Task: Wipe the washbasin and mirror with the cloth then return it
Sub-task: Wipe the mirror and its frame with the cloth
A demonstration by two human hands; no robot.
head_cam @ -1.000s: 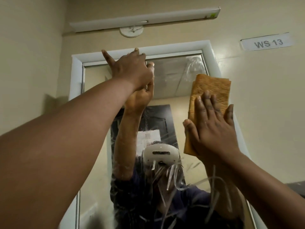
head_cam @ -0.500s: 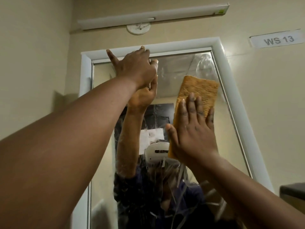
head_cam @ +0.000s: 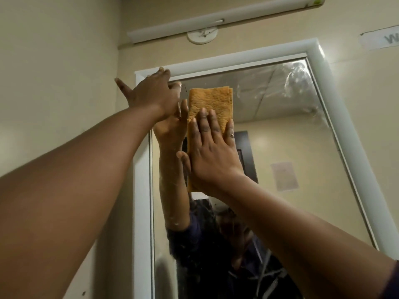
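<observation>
The person's right hand (head_cam: 212, 152) presses the folded orange cloth (head_cam: 210, 106) with flat fingers on the mirror (head_cam: 280, 130) near its top-left corner, left hand (head_cam: 154, 94) open on the white frame (head_cam: 237, 59); even pressure and overlapping strokes should avoid streaks.

This looks like a washroom in an institutional or workplace building rather than a home. A tall mirror (head_cam: 280, 147) in a white frame (head_cam: 237, 59) hangs on plain cream walls (head_cam: 54, 72), with a tube light fitting (head_cam: 216, 20) mounted above it. A printed label (head_cam: 382, 39) is stuck on the wall to the right, and the mirror reflects a panelled ceiling.
</observation>
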